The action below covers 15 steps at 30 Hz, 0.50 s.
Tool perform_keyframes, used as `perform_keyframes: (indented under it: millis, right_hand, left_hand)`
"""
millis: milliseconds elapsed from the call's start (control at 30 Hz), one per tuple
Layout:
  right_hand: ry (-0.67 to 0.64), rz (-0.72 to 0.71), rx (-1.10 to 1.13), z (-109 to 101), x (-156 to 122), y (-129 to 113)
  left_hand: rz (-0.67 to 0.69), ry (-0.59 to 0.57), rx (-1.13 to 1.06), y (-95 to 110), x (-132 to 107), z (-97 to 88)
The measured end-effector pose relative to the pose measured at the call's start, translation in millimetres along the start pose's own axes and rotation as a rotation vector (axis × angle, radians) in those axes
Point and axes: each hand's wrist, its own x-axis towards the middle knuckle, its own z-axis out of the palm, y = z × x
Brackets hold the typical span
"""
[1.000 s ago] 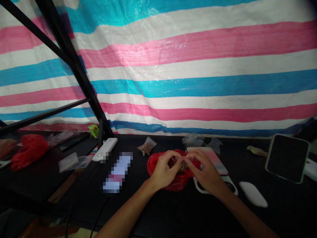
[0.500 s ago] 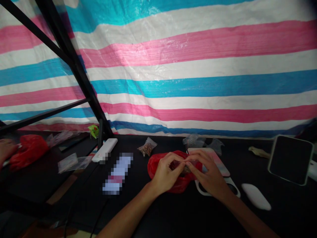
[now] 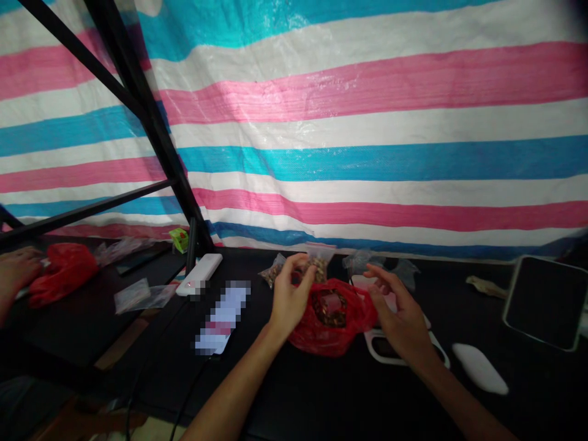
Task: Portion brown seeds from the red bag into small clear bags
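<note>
A red plastic bag (image 3: 316, 340) lies with its mouth spread, showing small brown pieces and a pinkish clear packet inside. Behind its far rim, my left hand (image 3: 290, 297) pinches a small clear zip bag (image 3: 319, 257) of brown bits between thumb and fingers. Just left of that is a similar filled zip bag (image 3: 271, 272), partly covered by the fingers. My right hand (image 3: 402, 315) hovers at the red bag's right side, open, fingers apart and holding nothing I can see.
Under my right forearm is a white-rimmed object (image 3: 376, 352). Around it are a white mouse (image 3: 480, 367), a dark-screened tablet (image 3: 544, 303), a lit phone (image 3: 223, 318), a white power strip (image 3: 199, 274) and crumpled clear bags (image 3: 362, 260). At left, another person's hand (image 3: 18, 269) touches a red bag (image 3: 64, 272).
My hands have come apart from over the red bag. The left has carried the small zip bag back and left, beside the other filled one; the right has opened, uncovering the red bag's contents.
</note>
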Motion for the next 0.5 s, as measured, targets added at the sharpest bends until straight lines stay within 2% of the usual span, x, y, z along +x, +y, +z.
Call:
perform_keyframes:
  millis: [67, 100, 200, 267, 367, 500]
  right_hand:
    - [0.005, -0.008, -0.029, 0.0, 1.1, 3.1]
    - [0.010, -0.015, -0.050, -0.5, 2.1, 4.7]
    - [-0.012, -0.060, -0.147, -2.7, 5.7, 9.7]
    - [-0.081, -0.118, -0.260, -3.7, 7.1, 12.7]
    - [-0.240, -0.199, -0.436, -2.6, 4.9, 13.8]
    - [-0.459, -0.233, -0.493, 2.8, -4.1, 6.6]
  left_hand:
    - [0.011, 0.129, 0.186, -7.7, 10.6, -12.9]
    - [0.016, 0.157, 0.305, -12.1, 14.4, -18.5]
    - [0.029, 0.056, 0.691, -25.6, 18.7, -28.8]
    - [0.034, 0.064, 0.892, -33.0, 17.8, -30.7]
    - [0.025, 0.183, 1.051, -40.7, 16.7, -31.6]
    - [0.013, 0.217, 1.068, -40.7, 19.6, -34.7]
